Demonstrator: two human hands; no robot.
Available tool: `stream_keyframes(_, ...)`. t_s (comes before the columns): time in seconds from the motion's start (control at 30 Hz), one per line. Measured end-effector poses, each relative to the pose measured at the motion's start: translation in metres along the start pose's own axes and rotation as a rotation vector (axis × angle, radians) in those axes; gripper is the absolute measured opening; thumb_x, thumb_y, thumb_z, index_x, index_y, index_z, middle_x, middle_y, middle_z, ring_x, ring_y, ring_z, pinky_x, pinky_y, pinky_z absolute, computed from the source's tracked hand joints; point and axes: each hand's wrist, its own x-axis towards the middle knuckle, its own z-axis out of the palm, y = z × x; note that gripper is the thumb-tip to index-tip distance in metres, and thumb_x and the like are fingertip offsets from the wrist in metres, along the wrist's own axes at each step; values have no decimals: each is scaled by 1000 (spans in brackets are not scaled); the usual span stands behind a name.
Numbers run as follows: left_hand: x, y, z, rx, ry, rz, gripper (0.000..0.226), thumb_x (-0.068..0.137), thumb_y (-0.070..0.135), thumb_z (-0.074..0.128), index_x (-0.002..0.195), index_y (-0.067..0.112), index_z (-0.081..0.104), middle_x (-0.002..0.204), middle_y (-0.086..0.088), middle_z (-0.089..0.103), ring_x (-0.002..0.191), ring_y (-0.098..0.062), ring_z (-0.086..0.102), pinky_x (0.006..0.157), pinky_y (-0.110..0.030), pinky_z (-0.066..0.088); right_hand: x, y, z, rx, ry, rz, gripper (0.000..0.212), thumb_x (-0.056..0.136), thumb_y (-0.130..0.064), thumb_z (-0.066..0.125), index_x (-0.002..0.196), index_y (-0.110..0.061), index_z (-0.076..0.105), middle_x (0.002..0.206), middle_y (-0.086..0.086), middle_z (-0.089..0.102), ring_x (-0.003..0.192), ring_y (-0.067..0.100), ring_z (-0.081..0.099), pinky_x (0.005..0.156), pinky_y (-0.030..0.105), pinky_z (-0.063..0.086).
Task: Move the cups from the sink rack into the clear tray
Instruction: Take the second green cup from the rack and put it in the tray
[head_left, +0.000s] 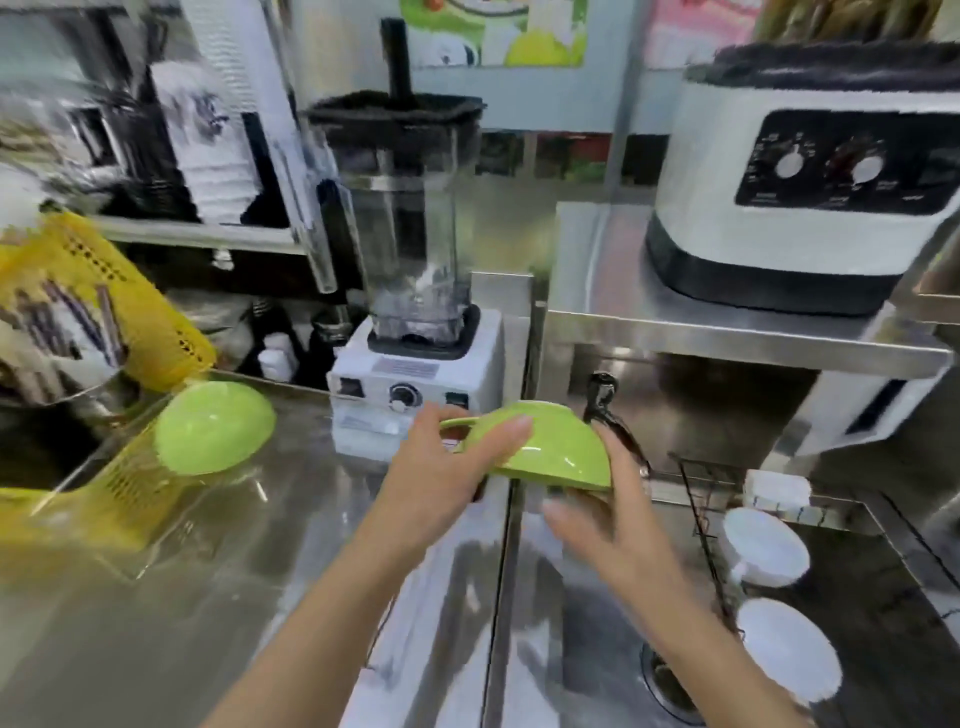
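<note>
I hold a green cup (550, 441) upside down over the seam between counter and sink. My left hand (447, 478) grips its handle side. My right hand (608, 525) has its thumb on the cup's right edge and its fingers under the rim. A second green cup (213, 431) lies upside down in the clear tray (171, 551) at the left. Two white cups (763, 545) (789, 654) sit upside down in the black wire rack (701, 509) over the sink at the right.
A white blender (410, 249) stands right behind my hands. A large white appliance (805, 182) sits on a raised steel shelf at the right, above a black faucet (602, 395). A yellow basket (104, 291) with utensils is at the far left.
</note>
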Motion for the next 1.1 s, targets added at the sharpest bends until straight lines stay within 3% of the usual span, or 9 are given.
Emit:
stream_keyframes(0.1,-3,2,-47,4,37,39,73,48,68,72,103,23,54,104,0,64,83,-11,64,75,-29,50,19,-18,32,234,-57,23,63,57,-57,63,117,-46,47,129,-17,52,104,-15,53,95,17,43)
stream_keyframes(0.17,-6,1,-72,27,33,77,71,54,67,73,105,23,53,104,3,63,78,-2,61,69,-18,45,27,-33,52,231,-65,-9,53,64,-49,63,115,-40,50,119,-11,57,92,-15,57,81,9,45)
stream_keyframes(0.3,-4,-10,-118,51,0,120,64,48,56,76,101,31,52,108,6,61,86,-4,62,71,-18,49,41,-48,84,118,-190,-50,79,50,-55,73,121,-38,45,122,-12,55,104,-3,57,80,14,48)
stream_keyframes(0.47,11,-26,-166,96,-183,92,62,57,46,79,105,34,41,116,-1,51,93,-6,57,71,-11,47,57,-55,121,-39,-199,-50,94,42,-45,79,127,-31,43,120,-19,50,94,-20,52,71,4,46)
stream_keyframes(0.6,29,-41,-184,160,-363,43,71,52,46,77,108,36,36,114,6,48,97,-1,55,76,-15,49,56,-52,141,-302,-140,-89,95,48,-51,83,130,-38,38,113,-36,38,109,1,47,95,25,41)
stream_keyframes(0.73,44,-53,-181,175,-349,39,77,43,53,75,108,39,36,124,-2,42,110,-14,51,91,-27,47,60,-46,154,-423,-141,-146,84,54,-50,81,120,-51,28,105,-45,25,103,-9,36,86,8,28)
stream_keyframes(0.83,54,-58,-177,246,-374,51,79,40,52,78,107,45,36,127,2,39,111,-8,48,90,-22,44,66,-41,155,-457,-146,-155,79,54,-51,80,108,-62,24,105,-44,29,97,-17,36,80,-2,28)
stream_keyframes(0.93,62,-59,-174,366,-400,94,80,38,55,78,104,51,31,122,15,33,114,-3,41,90,-16,36,71,-32,157,-591,-144,-143,97,51,-60,75,132,-44,24,117,-29,31,108,-4,33,87,10,24)
stream_keyframes(1.1,72,-66,-171,486,-391,154,79,37,62,75,101,57,28,117,16,32,120,-9,36,106,-30,33,81,-18,159,-801,-100,-163,113,38,-83,43,137,-33,20,134,-13,38,121,4,28,95,20,5)
